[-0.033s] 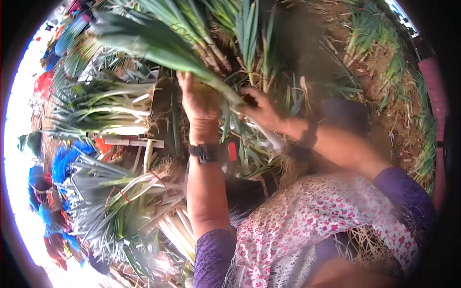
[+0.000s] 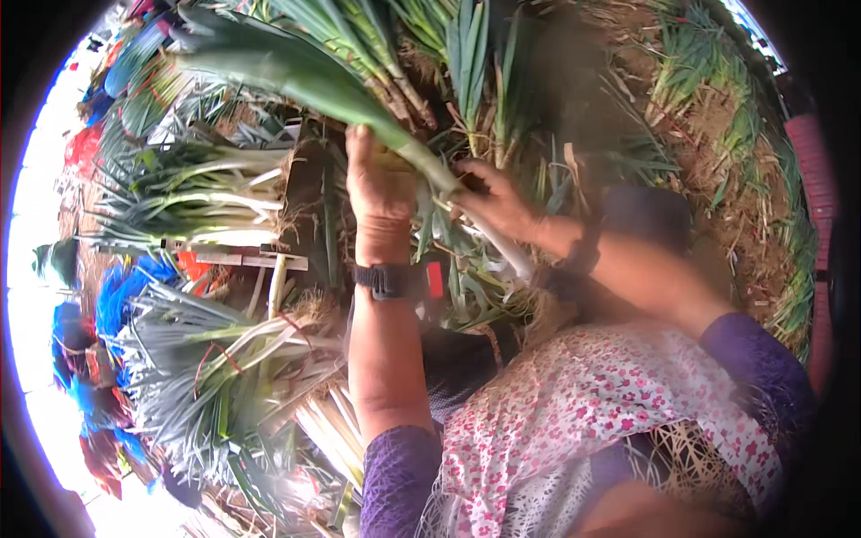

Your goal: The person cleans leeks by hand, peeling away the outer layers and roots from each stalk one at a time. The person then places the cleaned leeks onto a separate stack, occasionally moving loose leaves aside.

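Far on my left, bundles of leeks [image 2: 206,193] lie in a row with their white ends showing, and more tied leeks [image 2: 224,377] sit lower down, close to my arm. Next comes my left hand [image 2: 378,184], with a black watch [image 2: 387,280] on the wrist. Its fingers curl around the big leek [image 2: 359,94], right where the green part turns pale. The long leaves stick up and away to the left, and they look heavy. I think they could tip the leek over and pull it out of my hold, because I grip it near only one end. A bit to the right is my right hand [image 2: 500,202]. Its fingers are bent and pinch the white stem lower down. The stem looks smooth, so I think my fingers could slide. If I pull the two hands apart too hard, the stem might snap or a leaf might tear. Far right there is dry straw and dirt [image 2: 717,179], and a dropped leek would get dirty there.
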Demonstrator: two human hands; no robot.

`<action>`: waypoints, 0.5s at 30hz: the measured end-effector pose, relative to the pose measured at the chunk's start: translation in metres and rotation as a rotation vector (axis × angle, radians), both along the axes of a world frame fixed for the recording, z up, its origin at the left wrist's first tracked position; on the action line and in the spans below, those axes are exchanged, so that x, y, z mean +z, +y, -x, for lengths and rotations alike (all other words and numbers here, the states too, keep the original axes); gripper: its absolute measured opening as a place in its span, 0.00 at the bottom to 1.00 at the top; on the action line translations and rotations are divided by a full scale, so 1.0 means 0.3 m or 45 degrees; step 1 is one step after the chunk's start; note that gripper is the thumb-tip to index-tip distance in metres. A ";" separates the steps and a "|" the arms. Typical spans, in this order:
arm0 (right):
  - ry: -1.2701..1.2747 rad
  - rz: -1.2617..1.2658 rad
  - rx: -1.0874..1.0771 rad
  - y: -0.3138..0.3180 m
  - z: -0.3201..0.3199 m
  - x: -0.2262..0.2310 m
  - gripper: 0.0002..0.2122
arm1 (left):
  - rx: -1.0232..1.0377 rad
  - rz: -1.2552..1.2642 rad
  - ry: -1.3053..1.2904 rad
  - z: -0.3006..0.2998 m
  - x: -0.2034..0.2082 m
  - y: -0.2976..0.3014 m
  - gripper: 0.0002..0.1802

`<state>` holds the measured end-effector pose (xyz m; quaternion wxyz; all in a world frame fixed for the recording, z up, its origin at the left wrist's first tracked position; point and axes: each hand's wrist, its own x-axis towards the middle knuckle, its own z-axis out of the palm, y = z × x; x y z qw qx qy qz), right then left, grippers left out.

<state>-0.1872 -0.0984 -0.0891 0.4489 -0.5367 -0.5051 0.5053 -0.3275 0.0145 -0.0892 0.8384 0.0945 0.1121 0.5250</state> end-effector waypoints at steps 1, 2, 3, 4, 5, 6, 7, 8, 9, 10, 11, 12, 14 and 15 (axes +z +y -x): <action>0.098 0.025 0.010 -0.003 -0.024 -0.034 0.15 | -0.097 0.028 0.045 0.008 -0.009 -0.007 0.18; 0.189 0.051 0.010 0.001 -0.039 -0.034 0.15 | -0.203 0.056 0.084 0.002 0.009 -0.012 0.19; 0.032 -0.019 0.030 0.001 -0.052 -0.035 0.13 | -0.215 0.056 0.079 -0.008 0.015 -0.020 0.19; 0.026 -0.016 0.028 0.001 -0.056 -0.042 0.13 | -0.217 0.057 0.074 -0.008 0.008 -0.021 0.19; -0.104 0.010 0.031 -0.001 -0.052 -0.037 0.13 | -0.205 -0.009 0.041 -0.011 -0.006 -0.024 0.18; -0.235 0.037 0.032 -0.001 -0.049 -0.032 0.12 | -0.195 -0.075 0.008 -0.014 -0.018 -0.024 0.18; -0.436 -0.036 0.011 0.010 -0.046 -0.028 0.10 | -0.213 -0.060 0.046 -0.006 -0.027 -0.010 0.17; -0.451 -0.026 0.031 0.018 -0.039 -0.015 0.09 | -0.121 -0.096 0.111 -0.007 0.002 -0.020 0.18; -0.480 -0.018 0.068 0.025 -0.039 0.004 0.08 | -0.085 -0.117 0.151 -0.011 0.004 -0.020 0.18; -0.508 -0.010 0.106 0.026 -0.041 0.024 0.08 | -0.048 -0.137 0.192 -0.013 0.005 -0.021 0.18; -0.513 -0.013 0.102 0.021 -0.039 0.033 0.08 | -0.017 -0.173 0.223 -0.014 0.020 -0.031 0.17; -0.285 0.010 0.079 0.013 -0.033 0.041 0.08 | -0.018 -0.176 0.219 -0.015 0.024 -0.030 0.17; -0.056 0.033 0.061 0.012 -0.018 0.062 0.07 | 0.023 -0.231 0.182 -0.013 0.030 -0.031 0.18; 0.014 0.124 0.008 0.020 -0.004 0.079 0.08 | 0.027 -0.230 0.183 -0.012 0.032 -0.033 0.18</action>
